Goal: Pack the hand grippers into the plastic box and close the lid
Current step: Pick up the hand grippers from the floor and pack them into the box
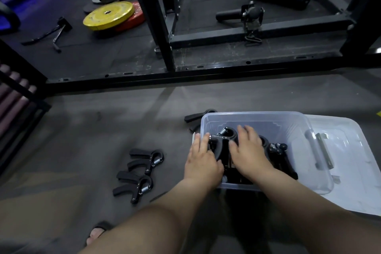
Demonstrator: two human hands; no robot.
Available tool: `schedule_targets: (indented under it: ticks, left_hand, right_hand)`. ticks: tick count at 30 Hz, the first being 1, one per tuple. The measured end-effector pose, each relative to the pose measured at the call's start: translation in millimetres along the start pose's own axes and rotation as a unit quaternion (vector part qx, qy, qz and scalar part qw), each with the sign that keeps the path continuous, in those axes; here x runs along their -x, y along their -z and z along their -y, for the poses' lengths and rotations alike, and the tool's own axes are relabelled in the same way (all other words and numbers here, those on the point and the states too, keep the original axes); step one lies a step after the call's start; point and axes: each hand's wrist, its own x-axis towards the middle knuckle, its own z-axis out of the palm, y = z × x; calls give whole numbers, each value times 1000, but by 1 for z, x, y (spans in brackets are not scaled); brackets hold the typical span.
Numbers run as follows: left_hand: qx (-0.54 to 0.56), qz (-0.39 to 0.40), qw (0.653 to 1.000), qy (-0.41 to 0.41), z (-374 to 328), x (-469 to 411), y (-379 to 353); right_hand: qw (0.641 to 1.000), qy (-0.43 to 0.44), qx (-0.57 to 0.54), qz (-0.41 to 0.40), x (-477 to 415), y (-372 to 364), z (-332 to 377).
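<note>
Pressing grippers (216, 149) into box (257, 114) | left fingers (198, 142) gripping one | right fingers (245, 132) flat (print illegible)

Both bare forearms entered from 6 o'clock and extended toward 12 o'clock, side by side. The left hand (203, 159) lay palm-down, fingers pointing to 12 o'clock, thumb curled at its 3 o'clock side, gripping a hand gripper (217, 150). The right hand (250, 151) lay palm-down just beside it, fingers relaxed and slightly spread, holding nothing.

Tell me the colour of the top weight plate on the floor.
The plate is yellow; head view.
</note>
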Motion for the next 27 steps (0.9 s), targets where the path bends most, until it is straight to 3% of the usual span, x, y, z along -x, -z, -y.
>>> schedule_targets:
  ticks: [4,10,16,21,27]
  left_hand:
    - [6,0,1000,-13,5,-3,-3]
    - [86,-128,983,-100,41,8,-14]
    - [153,-156,973,68,89,-1,-12]
    - [69,-46,983,162,135,-33,-6]
    - [40,30,992,118,153,-94,13]
  right_hand:
    - [993,6,32,113,2,-17,17]
    - [995,-18,78,52,-5,-18,33]
    - [994,38,90,56,-5,-34,57]
    - [988,77,123,52,-5,-53,65]
    - [982,78,171,13,-2,-62,65]
